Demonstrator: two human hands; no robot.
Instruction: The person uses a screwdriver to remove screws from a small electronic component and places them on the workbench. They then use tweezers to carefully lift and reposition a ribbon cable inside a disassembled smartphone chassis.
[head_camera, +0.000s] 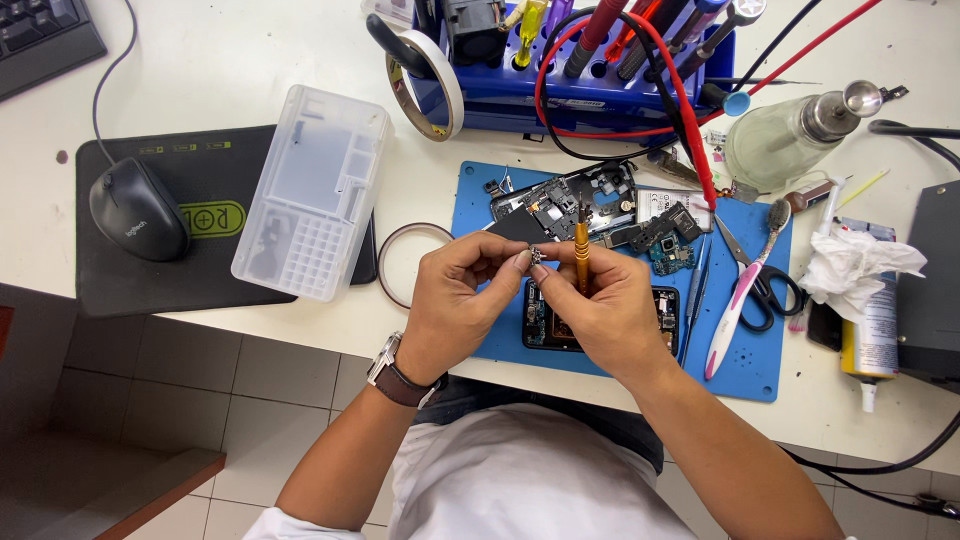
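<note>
My left hand and my right hand meet above a blue work mat. A tiny metal part is pinched between the fingertips of both hands. My right hand also grips a slim orange screwdriver, held upright. Beneath the hands lies an opened black phone body, partly hidden. A second phone frame with loose circuit pieces lies farther back on the mat. A watch is on my left wrist.
A clear plastic parts box sits on a black mouse pad with a mouse. Scissors, a toothbrush, tweezers, a glass bottle, crumpled tissue, tape rolls and a blue tool rack surround the mat.
</note>
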